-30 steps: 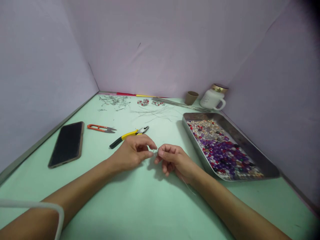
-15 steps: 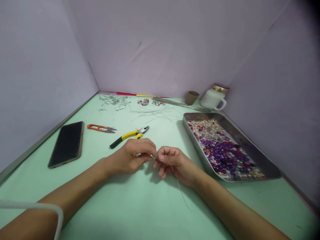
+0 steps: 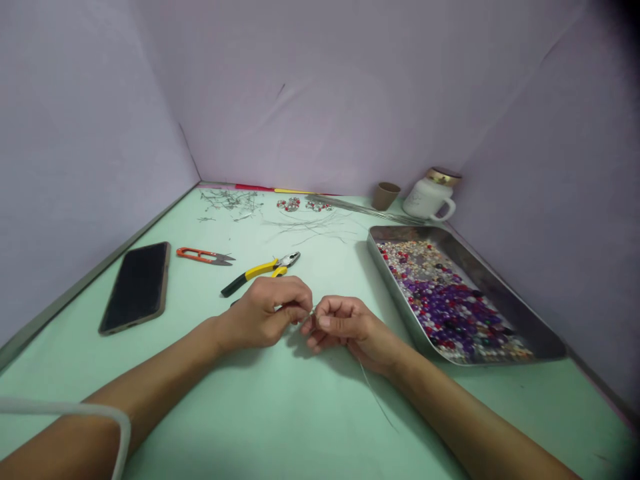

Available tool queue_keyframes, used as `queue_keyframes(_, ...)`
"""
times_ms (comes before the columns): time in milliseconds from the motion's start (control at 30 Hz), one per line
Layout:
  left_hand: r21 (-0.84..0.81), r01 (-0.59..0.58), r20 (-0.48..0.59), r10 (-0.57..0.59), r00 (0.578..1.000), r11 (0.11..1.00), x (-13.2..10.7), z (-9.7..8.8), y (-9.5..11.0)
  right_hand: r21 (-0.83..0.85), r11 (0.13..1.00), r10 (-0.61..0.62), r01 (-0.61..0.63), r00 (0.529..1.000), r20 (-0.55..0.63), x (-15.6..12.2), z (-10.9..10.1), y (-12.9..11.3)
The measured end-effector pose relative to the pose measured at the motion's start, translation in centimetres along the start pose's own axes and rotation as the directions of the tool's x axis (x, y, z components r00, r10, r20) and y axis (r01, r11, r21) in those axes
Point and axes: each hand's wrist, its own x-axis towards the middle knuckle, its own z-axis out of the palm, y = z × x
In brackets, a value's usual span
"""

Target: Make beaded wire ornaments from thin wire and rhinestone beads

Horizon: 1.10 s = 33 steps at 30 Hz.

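My left hand and my right hand meet over the middle of the green table, fingertips almost touching. Each is closed in a pinch on a thin wire, a tiny bit of which glints between the fingertips. The loose end of the wire trails from under my right hand toward the front. Whether a bead sits at the pinch is too small to tell. Just behind my left hand lie pliers with yellow and black handles, jaws pointing to the right.
At right stands a metal tray of mixed beads. Thread snips and a phone lie at left. Along the back are wire pieces, beaded pieces, a bundle of wires, a brown cup and a lidded mug.
The fingers of both hands have shifted slightly at the pinch, the left ones curling in more. The wire's loose end has swung a little to the right.
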Motion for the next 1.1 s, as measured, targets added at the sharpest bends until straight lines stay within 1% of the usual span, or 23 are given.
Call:
queue_keyframes(67, -0.035, 0.007, -0.004, -0.007, 1.000, 0.999, 0.02, 0.05, -0.02, -0.035, 0.999, -0.037, 0.038, 0.999, 0.010, -0.04, 0.07, 0.07)
queue_keyframes(200, -0.074, 0.090, -0.019, -0.091, 0.996, 0.993, -0.06, 0.06, 0.37, -0.153, 0.980, -0.121, 0.125, 0.992, 0.039, -0.04, 0.23, 0.05)
queue_keyframes(367, -0.125, 0.192, -0.015, -0.195, 0.981, 0.973, -0.20, 0.16, 0.68, -0.376, 0.903, -0.209, 0.207, 0.977, 0.035, -0.20, 0.45, -0.15)
queue_keyframes(467, -0.180, 0.218, 0.010, -0.219, 0.976, 0.959, -0.21, 0.14, 0.62, -0.429, 0.869, -0.260, 0.248, 0.965, 0.030, -0.34, 0.44, -0.24)
queue_keyframes(533, -0.199, 0.199, 0.021, -0.199, 0.980, 0.960, -0.23, 0.05, 0.56, -0.413, 0.874, -0.265, 0.257, 0.963, 0.039, -0.39, 0.34, -0.28)
queue_keyframes(633, -0.189, 0.148, 0.037, -0.143, 0.989, 0.971, -0.27, -0.18, 0.50, -0.342, 0.907, -0.239, 0.247, 0.969, 0.067, -0.41, 0.15, -0.24)
queue_keyframes(733, -0.135, 0.085, 0.077, -0.075, 0.994, 0.987, -0.22, -0.39, 0.48, -0.246, 0.947, -0.187, 0.205, 0.978, 0.097, -0.43, -0.01, -0.03)
queue_keyframes(833, -0.086, 0.032, 0.093, -0.024, 0.995, 0.996, -0.10, -0.48, 0.46, -0.142, 0.978, -0.141, 0.156, 0.984, 0.108, -0.44, -0.12, 0.19)
queue_keyframes(900, -0.039, 0.021, 0.099, -0.017, 0.995, 0.999, -0.04, -0.48, 0.45, -0.149, 0.976, -0.140, 0.157, 0.983, 0.117, -0.42, -0.17, 0.19)
queue_keyframes(1000, 0.030, 0.020, 0.105, -0.023, 0.994, 0.999, -0.06, -0.44, 0.50, -0.310, 0.924, -0.188, 0.222, 0.973, 0.137, -0.42, -0.16, -0.14)
queue_keyframes(1067, 0.037, 0.049, 0.095, -0.052, 0.994, 0.998, -0.11, -0.41, 0.64, -0.446, 0.846, -0.251, 0.292, 0.956, 0.152, -0.46, -0.05, -0.50)
queue_keyframes(1100, 0.026, 0.084, 0.088, -0.086, 0.992, 0.996, -0.13, -0.39, 0.73, -0.507, 0.796, -0.289, 0.330, 0.944, 0.160, -0.50, 0.04, -0.65)
